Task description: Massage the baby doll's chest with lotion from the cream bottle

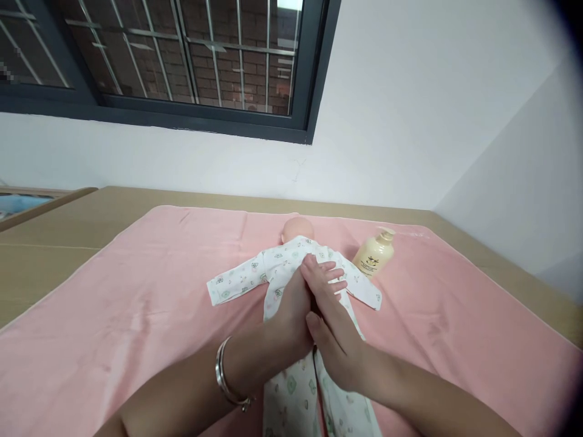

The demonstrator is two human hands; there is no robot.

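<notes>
My left hand [296,309], with a silver bangle on its wrist, and my right hand [339,346] are pressed palm to palm above a baby doll [298,230]. The left fingers stretch out, spread apart, beyond the right hand. The right hand lies across the left palm with its fingers extended and its thumb apart. Nothing shows between the palms, though their inner sides are hidden. Beneath them the doll lies in a white printed sleepsuit [285,261], its sleeves out to both sides. My hands and forearms cover part of its body.
A pale yellow pump bottle [376,252] leans or lies tilted beside the doll's right-hand sleeve. A pink sheet [182,291] covers the wooden surface [127,197]. Behind stand a white wall [378,121] and a dark-framed window [303,73] with bars.
</notes>
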